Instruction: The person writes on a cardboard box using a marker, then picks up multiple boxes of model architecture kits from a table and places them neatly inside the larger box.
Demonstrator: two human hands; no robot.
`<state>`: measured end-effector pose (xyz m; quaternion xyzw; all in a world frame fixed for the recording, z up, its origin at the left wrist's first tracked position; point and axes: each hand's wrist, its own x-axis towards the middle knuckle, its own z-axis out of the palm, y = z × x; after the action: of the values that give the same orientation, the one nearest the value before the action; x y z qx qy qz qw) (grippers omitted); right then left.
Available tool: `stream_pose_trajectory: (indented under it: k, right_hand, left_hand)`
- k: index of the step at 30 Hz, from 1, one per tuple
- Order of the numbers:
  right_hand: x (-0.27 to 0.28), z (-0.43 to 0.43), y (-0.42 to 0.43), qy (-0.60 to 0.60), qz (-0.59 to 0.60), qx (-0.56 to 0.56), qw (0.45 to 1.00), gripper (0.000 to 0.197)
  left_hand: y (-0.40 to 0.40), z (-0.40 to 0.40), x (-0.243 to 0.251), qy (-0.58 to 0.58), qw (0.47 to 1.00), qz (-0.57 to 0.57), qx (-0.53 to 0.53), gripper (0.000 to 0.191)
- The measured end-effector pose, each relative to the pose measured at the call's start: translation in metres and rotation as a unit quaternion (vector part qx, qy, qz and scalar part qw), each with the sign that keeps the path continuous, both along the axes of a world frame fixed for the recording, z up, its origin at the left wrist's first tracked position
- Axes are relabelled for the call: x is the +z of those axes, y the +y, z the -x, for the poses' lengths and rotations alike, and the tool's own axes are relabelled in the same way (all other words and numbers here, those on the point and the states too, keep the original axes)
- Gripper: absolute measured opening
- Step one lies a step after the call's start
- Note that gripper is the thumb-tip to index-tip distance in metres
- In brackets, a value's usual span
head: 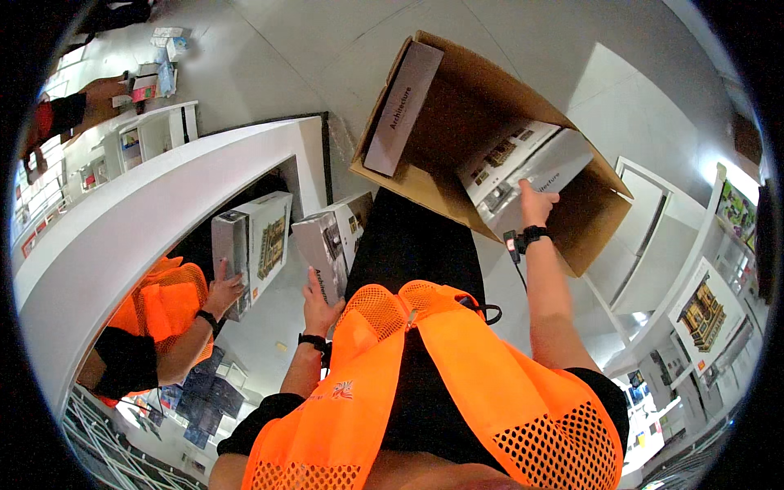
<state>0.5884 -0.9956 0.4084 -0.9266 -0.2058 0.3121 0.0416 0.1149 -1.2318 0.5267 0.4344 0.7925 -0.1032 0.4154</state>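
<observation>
My left hand (320, 306) holds a grey and white product box (331, 245) upright, its fingers along the narrow side that bears writing. To the right, my right hand (536, 203) grips another such product box (530, 168) inside an open cardboard carton (502, 79); the box is tilted against the carton's wall, and another seems to lie directly beside it. One more grey box (404, 110) stands at the carton's left wall. The undersides of the held boxes are hidden.
A white-framed mirror (177, 184) at the left reflects my arm, the orange vest and the left box. On the right, a box with a building picture (707, 312) stands by white shelving (637, 233). Another person's arm (92, 107) reaches toward small packages (147, 86) at the upper left.
</observation>
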Motion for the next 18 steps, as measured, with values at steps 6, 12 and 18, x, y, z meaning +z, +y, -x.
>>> stream_pose_trajectory:
  k: [6, 12, 18]
  right_hand:
    - [0.038, 0.066, 0.027, -0.004, 0.042, 0.052, 0.998, 0.106]
    - [0.064, 0.118, 0.065, 0.015, 0.01, 0.143, 0.99, 0.108]
    - [0.039, 0.18, 0.094, 0.047, 0.03, 0.122, 0.991, 0.103]
  left_hand:
    - [-0.006, -0.001, -0.007, -0.006, 0.999, -0.046, -0.016, 0.118]
    - [-0.004, -0.001, -0.013, -0.004, 0.998, -0.063, -0.003, 0.117]
    - [0.001, -0.004, -0.011, -0.005, 0.997, -0.065, 0.037, 0.118]
